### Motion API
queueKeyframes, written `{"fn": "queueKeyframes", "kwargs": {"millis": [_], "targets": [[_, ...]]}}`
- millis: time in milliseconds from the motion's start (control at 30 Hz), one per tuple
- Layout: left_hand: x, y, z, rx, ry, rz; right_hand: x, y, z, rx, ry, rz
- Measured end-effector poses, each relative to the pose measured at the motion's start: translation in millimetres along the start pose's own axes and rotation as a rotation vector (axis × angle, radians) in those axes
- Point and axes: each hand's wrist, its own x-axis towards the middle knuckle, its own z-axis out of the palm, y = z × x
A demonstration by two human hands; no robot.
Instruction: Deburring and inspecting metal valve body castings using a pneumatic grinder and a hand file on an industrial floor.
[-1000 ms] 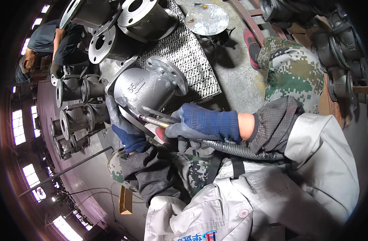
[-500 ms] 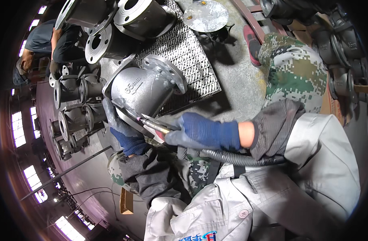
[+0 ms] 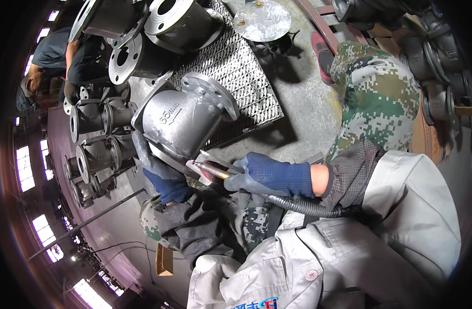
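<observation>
A grey cast-metal valve body [image 3: 182, 116] with flanged ends lies tilted on a metal grating [image 3: 254, 95]. My left hand [image 3: 161, 170], in a blue-and-grey glove, is closed around the edge of its near flange. In my right hand [image 3: 264, 172], gloved alike, is a slim pencil-shaped air grinder [image 3: 215, 170], with a ribbed grey hose [image 3: 308, 206] trailing from it toward my right arm. The tool's narrow end points left, close to the near flange's lower edge. Whether it touches the metal I cannot tell.
Several flanged castings [image 3: 135, 59] crowd the grating's far left, and others stand on the floor at left [image 3: 91, 154] and far right [image 3: 437, 62]. A round metal plate [image 3: 263, 20] sits beyond the grating. Another person [image 3: 58, 56] bends over at upper left.
My right hand has shifted slightly right and nearer to me, drawing the air grinder's tip along the same way. My left hand stays on the flange.
</observation>
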Motion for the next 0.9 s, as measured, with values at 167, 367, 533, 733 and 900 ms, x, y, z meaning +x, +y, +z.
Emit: {"fn": "queueKeyframes", "kwargs": {"millis": [167, 367, 533, 733, 900], "targets": [[-0.9, 10.8, 14.4, -0.15, -0.012, -0.156, -4.6, -8.5, -11.4, -0.137, 0.072, -0.169], [11.7, 5.5, -0.4, -0.168, -0.133, -0.168, 9.1, -20.2, -4.2, -0.034, 0.027, -0.22], [16.4, -4.1, -4.9, -0.245, -0.181, -0.179, 16.4, 27.4, 18.2, -0.05, 0.231, -0.371], [18.0, -12.9, -12.3, -0.219, -0.105, -0.232, 17.3, 37.4, 13.3, -0.112, 0.249, -0.31], [15.9, -11.0, 3.2, -0.153, 0.036, -0.311, 21.8, 53.3, 8.6, -0.22, 0.334, -0.4]]}}
